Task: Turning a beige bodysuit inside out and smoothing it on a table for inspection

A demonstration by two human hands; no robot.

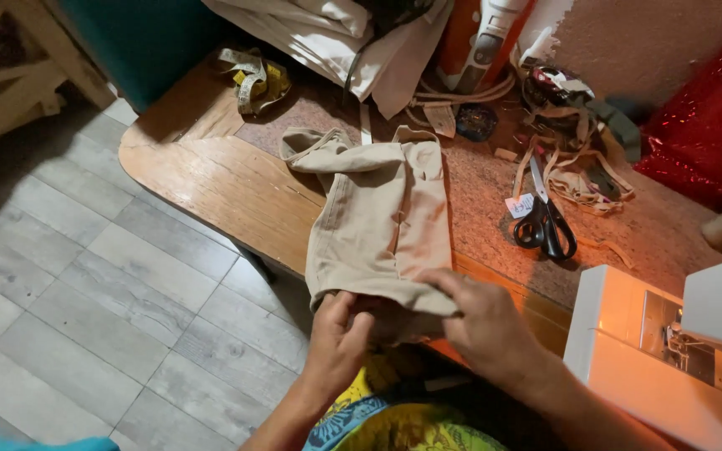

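A beige fabric garment lies across the wooden table, its near hem hanging over the front edge. My left hand pinches the hem from below at the left. My right hand grips the same hem a little to the right, fingers curled over the folded edge. Both hands are close together at the table's front edge, above my lap with its yellow and blue patterned cloth.
Black-handled scissors lie to the right of the garment. A white sewing machine stands at the right front. A measuring tape, fabric strips, white cloth and red shiny material crowd the back. Grey tile floor lies left.
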